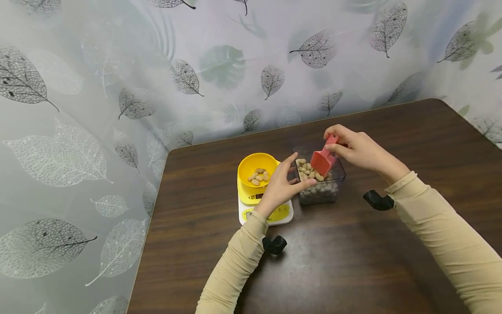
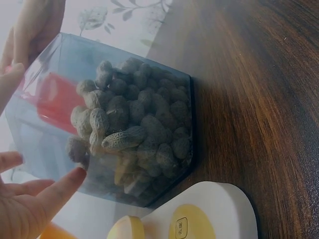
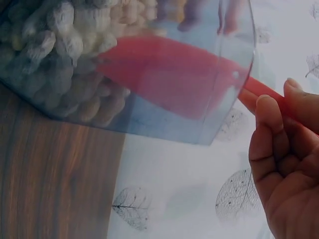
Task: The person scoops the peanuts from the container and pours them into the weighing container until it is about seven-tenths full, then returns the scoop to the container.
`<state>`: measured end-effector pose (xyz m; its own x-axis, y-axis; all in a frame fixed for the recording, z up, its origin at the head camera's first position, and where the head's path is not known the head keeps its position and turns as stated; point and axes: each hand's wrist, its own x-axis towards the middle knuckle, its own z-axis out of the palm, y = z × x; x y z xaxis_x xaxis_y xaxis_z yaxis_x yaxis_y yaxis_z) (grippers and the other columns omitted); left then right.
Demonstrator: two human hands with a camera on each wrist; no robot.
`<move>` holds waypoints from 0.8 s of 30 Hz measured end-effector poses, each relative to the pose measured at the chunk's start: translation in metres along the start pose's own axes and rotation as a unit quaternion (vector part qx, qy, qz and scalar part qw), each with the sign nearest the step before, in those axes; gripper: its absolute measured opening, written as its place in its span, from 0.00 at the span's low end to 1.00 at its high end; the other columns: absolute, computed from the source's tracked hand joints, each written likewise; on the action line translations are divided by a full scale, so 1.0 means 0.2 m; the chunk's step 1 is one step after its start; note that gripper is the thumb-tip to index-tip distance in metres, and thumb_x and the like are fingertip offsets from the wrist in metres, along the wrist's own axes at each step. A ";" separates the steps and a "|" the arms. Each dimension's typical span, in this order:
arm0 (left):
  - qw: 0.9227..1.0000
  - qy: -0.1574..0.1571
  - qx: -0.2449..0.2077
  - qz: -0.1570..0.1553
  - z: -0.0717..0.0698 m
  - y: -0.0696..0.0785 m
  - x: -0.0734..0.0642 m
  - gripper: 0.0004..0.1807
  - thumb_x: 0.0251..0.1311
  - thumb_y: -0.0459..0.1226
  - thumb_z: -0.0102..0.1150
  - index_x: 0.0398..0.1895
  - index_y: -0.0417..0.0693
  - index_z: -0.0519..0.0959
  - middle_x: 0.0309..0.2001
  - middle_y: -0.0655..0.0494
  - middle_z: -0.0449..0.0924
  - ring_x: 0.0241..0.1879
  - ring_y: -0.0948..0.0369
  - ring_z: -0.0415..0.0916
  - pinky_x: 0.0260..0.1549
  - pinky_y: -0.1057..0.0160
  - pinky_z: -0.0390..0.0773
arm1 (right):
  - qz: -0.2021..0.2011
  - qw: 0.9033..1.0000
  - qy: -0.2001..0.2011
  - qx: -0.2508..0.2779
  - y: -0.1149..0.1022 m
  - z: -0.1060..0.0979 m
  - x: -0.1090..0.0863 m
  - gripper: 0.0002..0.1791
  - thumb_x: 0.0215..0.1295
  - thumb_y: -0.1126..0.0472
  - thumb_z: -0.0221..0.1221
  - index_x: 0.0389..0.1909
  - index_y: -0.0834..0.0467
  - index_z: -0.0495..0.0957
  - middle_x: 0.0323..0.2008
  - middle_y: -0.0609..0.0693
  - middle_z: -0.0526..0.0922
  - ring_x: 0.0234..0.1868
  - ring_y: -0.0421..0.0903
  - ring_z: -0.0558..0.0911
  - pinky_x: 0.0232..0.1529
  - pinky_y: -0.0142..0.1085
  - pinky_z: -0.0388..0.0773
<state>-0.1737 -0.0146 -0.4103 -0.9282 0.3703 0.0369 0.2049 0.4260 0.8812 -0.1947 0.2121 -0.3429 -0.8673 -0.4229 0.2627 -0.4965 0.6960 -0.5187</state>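
Observation:
My right hand point(image 1: 351, 146) pinches the handle of a red scoop point(image 1: 322, 161) between thumb and fingers. The scoop's blade dips into a clear plastic container point(image 1: 318, 198) of unshelled peanuts point(image 1: 306, 170). In the right wrist view the blade point(image 3: 169, 74) shows through the container wall, its tip among the peanuts. My left hand point(image 1: 280, 185) spreads its fairly straight fingers at the container's near left corner, thumb along the front rim. Seen from the left wrist, one fingertip point(image 2: 79, 174) is right at the wall.
Left of the container, a white and yellow kitchen scale point(image 1: 282, 213) carries a yellow bowl point(image 1: 244, 168) with several peanuts in it. Part of the scale is behind my left hand. Both stand on a dark wooden table point(image 1: 188, 244), with leaf-patterned covering point(image 1: 223, 100) behind it.

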 end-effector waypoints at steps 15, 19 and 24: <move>1.000 -0.008 -0.008 -0.009 0.01 0.00 -0.01 0.44 0.51 0.52 0.65 0.70 0.72 0.52 0.71 0.61 0.55 0.65 0.59 0.65 0.52 0.65 0.77 | 0.053 0.996 0.070 0.030 -0.04 0.12 0.00 0.17 0.65 0.53 0.56 0.45 0.59 0.67 0.33 0.55 0.84 0.21 0.42 0.70 0.20 0.32 0.64; 1.000 -0.004 -0.011 -0.010 0.00 0.00 -0.01 0.44 0.51 0.52 0.65 0.70 0.73 0.52 0.71 0.61 0.54 0.65 0.59 0.64 0.52 0.64 0.77 | 0.036 0.997 0.062 0.028 0.00 0.10 -0.03 0.15 0.65 0.53 0.56 0.46 0.57 0.68 0.22 0.48 0.77 0.17 0.38 0.62 0.19 0.31 0.61; 1.000 0.001 -0.008 -0.008 0.00 0.00 -0.01 0.44 0.51 0.53 0.65 0.70 0.72 0.53 0.71 0.60 0.56 0.64 0.59 0.65 0.51 0.64 0.77 | -0.010 0.999 0.028 0.045 0.03 0.07 -0.09 0.12 0.66 0.58 0.55 0.48 0.56 0.68 0.18 0.46 0.68 0.15 0.37 0.63 0.18 0.30 0.64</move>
<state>-0.1724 -0.0156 -0.4108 -0.9322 0.3613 0.0229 0.1840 0.4183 0.8895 -0.1813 0.2172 -0.3622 -0.8594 -0.4007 0.3176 -0.5102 0.6324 -0.5829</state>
